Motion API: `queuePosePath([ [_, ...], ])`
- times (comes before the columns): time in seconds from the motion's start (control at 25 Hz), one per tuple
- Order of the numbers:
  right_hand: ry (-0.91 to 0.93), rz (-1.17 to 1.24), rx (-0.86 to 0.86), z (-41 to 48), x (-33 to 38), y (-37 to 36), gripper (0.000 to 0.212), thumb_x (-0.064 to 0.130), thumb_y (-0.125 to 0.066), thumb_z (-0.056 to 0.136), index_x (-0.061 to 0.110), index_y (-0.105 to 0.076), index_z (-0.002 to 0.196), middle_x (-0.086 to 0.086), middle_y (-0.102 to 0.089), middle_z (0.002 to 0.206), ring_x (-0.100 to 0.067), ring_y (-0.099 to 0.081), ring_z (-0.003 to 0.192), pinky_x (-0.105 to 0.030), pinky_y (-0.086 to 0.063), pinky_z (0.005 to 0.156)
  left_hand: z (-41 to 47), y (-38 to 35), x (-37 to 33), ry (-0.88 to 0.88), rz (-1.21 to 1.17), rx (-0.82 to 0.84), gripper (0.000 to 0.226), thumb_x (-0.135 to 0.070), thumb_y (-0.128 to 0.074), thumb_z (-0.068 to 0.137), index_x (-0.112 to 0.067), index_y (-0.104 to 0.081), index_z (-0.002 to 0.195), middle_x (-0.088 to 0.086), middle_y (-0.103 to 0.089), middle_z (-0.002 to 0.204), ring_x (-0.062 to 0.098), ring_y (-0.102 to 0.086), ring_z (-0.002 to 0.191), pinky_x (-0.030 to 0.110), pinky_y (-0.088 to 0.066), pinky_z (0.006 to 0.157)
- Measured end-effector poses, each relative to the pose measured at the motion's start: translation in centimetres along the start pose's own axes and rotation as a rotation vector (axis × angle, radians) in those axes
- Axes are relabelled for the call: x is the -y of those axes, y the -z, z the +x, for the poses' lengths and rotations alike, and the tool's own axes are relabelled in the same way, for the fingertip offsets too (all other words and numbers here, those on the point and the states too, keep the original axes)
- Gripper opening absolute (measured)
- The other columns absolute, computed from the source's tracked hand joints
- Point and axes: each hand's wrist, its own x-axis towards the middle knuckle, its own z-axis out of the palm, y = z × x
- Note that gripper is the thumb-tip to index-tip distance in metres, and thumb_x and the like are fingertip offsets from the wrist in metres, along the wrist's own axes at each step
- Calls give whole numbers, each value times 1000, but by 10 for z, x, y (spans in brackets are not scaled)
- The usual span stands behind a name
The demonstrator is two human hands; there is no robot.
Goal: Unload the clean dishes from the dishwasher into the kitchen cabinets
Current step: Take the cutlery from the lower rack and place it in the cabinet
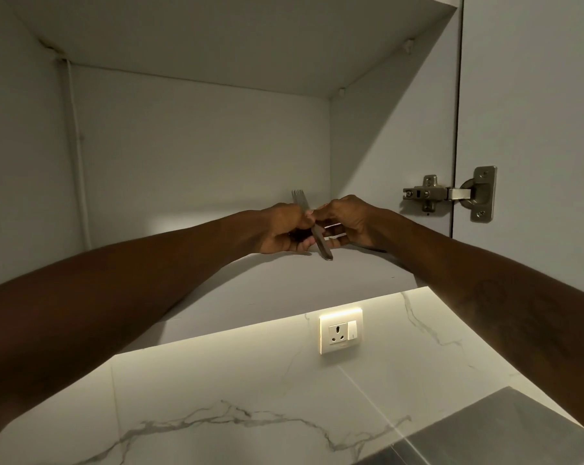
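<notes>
I'm gripping the fork (320, 239) with my left hand (277, 229), my right hand (351, 219) pinching it too; tines are pointing away from me, handle end hanging over the shelf (283, 290).

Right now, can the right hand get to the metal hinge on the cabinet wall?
Probably yes: the hinge sits just right of the right hand with nothing between, though that hand pinches the fork.

fork (300, 204) brushed metal, dull sheen. cabinet (200, 146) smooth matt laminate. hinge (451, 193) bare shiny metal. backsplash (250, 397) glossy veined marble. socket (341, 330) glossy plastic.
</notes>
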Motion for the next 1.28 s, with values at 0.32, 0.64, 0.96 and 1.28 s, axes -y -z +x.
queuePosePath([
  [0.32,-169,-317,-51,-3,11,-4,11,13,-59,84,8,-69,81,-6,-69,70,-18,-64,61,-30,-48,69,7,-4,7,-19,103,-26,20,-6,-68,92,9,-67,105,18,-73,94,20,-73,73,26,-62,67],
  [0.64,-93,-884,-166,4,12,-7,22,25,-69,92,4,-63,87,-9,-62,93,-20,-61,80,-28,-45,74,17,9,12,-40,291,-220,19,-1,-71,88,12,-68,101,14,-71,66,17,-67,52,22,-56,53],
  [0.96,83,-1049,-320,7,3,-3,25,24,-71,84,10,-51,82,-2,-52,77,-22,-54,84,-29,-40,69,16,9,11,-48,310,-219,19,-2,-74,86,11,-70,100,14,-72,68,18,-67,57,22,-57,57],
  [1.28,69,-1063,-318,10,2,-2,35,33,-76,81,10,-50,89,-2,-50,76,-19,-54,74,-28,-42,60,14,9,10,-64,329,-229,20,-3,-76,85,9,-70,99,15,-73,70,20,-70,58,26,-60,65],
])
